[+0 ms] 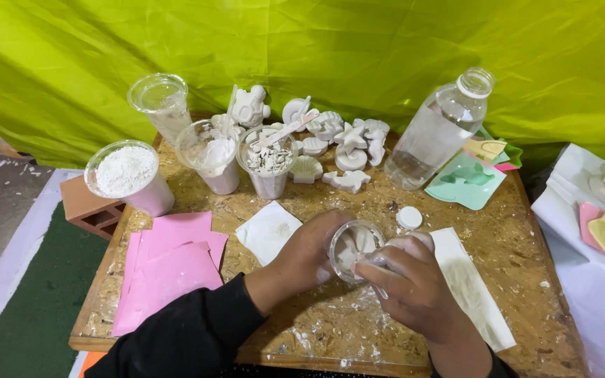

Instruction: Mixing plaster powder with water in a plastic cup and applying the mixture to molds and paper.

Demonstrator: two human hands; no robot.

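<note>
Plaster-dusted chipboard table [519,231] against a yellow-green tarp [316,49]

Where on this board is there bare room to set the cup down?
Bare board shows right of the long white mould, toward the right edge, and between the bottle cap and the green mould. The back is crowded with cups and plaster figures; pink sheets fill the front left.

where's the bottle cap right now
The white bottle cap lies on the wooden table, centre-right, just past the small cup, near the bottle.
</note>
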